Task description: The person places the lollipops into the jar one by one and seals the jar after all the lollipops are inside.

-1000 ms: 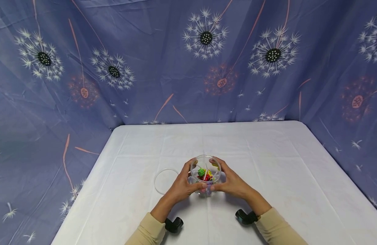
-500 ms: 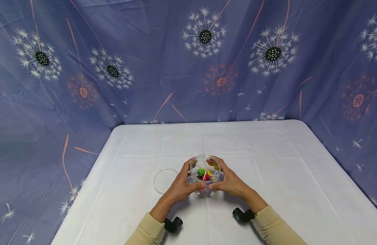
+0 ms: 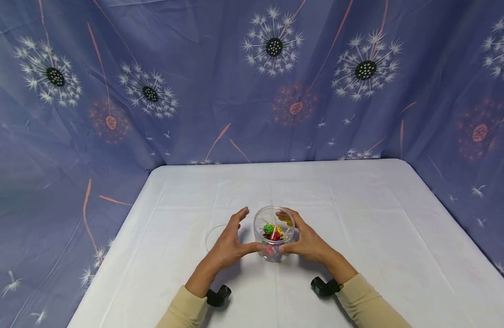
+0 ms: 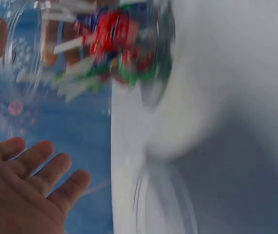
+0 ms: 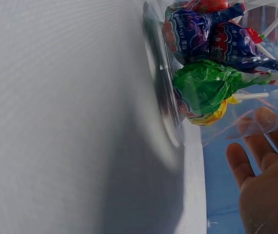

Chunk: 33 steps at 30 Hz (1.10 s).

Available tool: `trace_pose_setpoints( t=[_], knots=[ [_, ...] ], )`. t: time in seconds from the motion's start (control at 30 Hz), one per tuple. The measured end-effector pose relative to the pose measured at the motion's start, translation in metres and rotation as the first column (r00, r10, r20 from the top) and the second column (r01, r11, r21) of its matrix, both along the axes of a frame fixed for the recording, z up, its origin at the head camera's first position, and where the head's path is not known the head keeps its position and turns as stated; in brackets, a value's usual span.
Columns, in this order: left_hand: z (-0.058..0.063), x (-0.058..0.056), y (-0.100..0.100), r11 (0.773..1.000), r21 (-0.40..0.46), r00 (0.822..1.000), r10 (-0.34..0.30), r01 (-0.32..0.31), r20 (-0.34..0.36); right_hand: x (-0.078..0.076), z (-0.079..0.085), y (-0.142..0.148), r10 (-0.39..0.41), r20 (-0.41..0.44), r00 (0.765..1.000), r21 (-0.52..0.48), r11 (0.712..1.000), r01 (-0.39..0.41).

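Observation:
A clear plastic jar (image 3: 272, 242) without a lid stands upright on the white table. Inside are several wrapped lollipops (image 5: 205, 85) in green, yellow, red and dark blue, their white sticks pointing up. My right hand (image 3: 311, 243) grips the jar's right side, thumb in front and fingers behind. On the other side, my left hand (image 3: 227, 248) is spread, its fingers away from the wall and its thumb tip close to the jar's front left. The left wrist view shows that palm (image 4: 27, 190) holding nothing.
A clear round lid (image 3: 208, 241) lies on the white-covered table (image 3: 358, 205), left of the jar and partly hidden by my left hand. A blue curtain (image 3: 219, 91) with dandelion prints hangs behind the table and along its sides.
My left hand has let go of the jar and moved left, its fingers opening out and covering part of the lid. The right hand keeps its grip, and the jar stays in place.

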<state>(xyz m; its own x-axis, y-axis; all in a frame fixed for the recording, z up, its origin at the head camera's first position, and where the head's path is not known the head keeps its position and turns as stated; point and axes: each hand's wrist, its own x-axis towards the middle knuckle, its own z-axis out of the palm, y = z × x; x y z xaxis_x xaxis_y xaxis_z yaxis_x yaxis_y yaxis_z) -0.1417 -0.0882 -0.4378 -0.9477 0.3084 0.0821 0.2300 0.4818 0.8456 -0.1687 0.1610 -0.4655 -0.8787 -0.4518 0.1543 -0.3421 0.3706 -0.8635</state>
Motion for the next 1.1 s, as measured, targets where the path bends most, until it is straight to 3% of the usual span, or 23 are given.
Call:
trace_pose_setpoints(
  t=[0.13,0.57,0.8,1.1],
  knots=[
    [0.003,0.002,-0.022,0.989,-0.130,0.997,0.072,-0.073,-0.010,0.000,0.001,0.001,-0.009,0.012,1.000,0.002,1.000,0.009],
    [-0.015,0.001,-0.074,0.917,-0.382,0.993,0.104,-0.116,-0.050,-0.001,0.000,0.001,-0.006,0.008,1.000,0.001,1.000,0.006],
    [-0.023,-0.001,-0.084,0.879,-0.465,0.992,0.057,-0.101,-0.109,-0.001,-0.001,0.001,-0.007,0.009,1.000,0.009,1.000,0.007],
    [-0.033,-0.004,-0.085,0.851,-0.517,0.994,0.046,-0.091,-0.099,-0.001,-0.001,0.001,-0.008,0.012,1.000,0.016,1.000,0.008]
  ],
)
